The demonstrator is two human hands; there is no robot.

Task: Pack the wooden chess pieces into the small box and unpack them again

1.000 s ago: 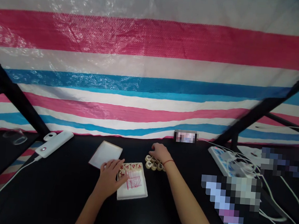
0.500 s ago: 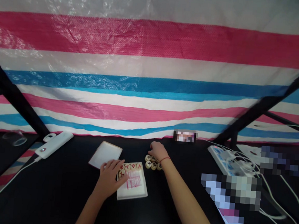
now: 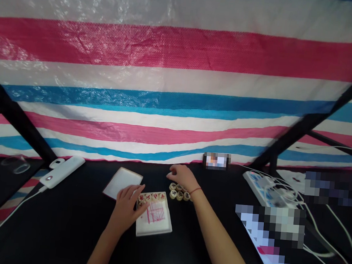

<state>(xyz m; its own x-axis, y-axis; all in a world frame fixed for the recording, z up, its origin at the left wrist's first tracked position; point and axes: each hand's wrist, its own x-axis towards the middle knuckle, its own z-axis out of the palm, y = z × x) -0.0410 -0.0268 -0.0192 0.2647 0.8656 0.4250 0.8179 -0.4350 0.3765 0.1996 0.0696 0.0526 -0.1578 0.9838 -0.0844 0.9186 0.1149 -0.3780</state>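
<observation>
A shallow white box (image 3: 153, 227) holds a row of round Chinese chess pieces (image 3: 155, 196) with red characters, beside a white sheet (image 3: 156, 212) with pink lines. My left hand (image 3: 126, 205) lies across the box's left side, fingers stretched and apart, its thumb over the sheet. My right hand (image 3: 183, 177), with a red string at the wrist, is just behind a cluster of black-lettered Chinese chess pieces (image 3: 180, 195) on the black table. Its fingers are pinched together; whatever is between them is hidden. The box lid (image 3: 122, 182) lies behind my left hand.
A white device (image 3: 63, 172) with a cable stands at the left, near a clear cup (image 3: 18, 164). At the back is a small screen (image 3: 216, 161). A power strip (image 3: 255, 186) with tangled cables and a phone-like device (image 3: 259, 240) lie at the right.
My right hand has moved a little left and up from the black-lettered pieces, uncovering more of them. My left hand stays at the box, shifted only slightly.
</observation>
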